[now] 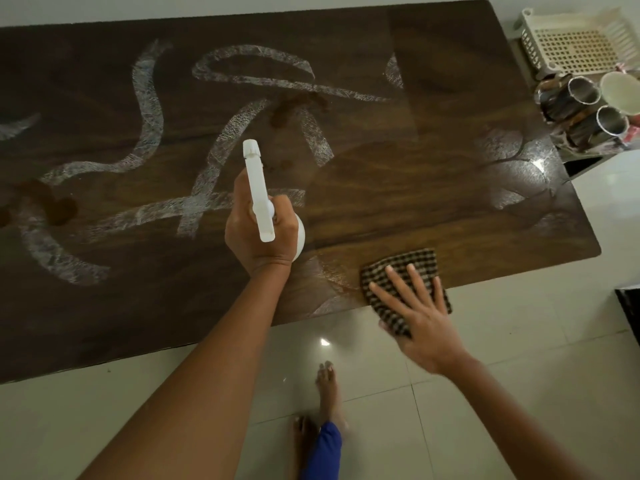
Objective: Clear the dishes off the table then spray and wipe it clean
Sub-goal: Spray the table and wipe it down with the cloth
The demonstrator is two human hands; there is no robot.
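A dark wooden table (398,188) fills the upper part of the head view, streaked with white curving marks (149,109) and brown stains (59,209). My left hand (256,226) grips a white spray bottle (258,188) above the table's middle, nozzle pointing away from me. My right hand (419,320) presses flat, fingers spread, on a folded brown checked cloth (408,268) at the table's near edge; part of the cloth hangs past the edge. The table's right part looks wet and shiny.
Beside the table's far right end stand steel cups (585,95), a white cup (620,91) and a cream plastic basket (571,39). Pale floor tiles (502,393) lie below, with my bare feet (327,393) near the table edge.
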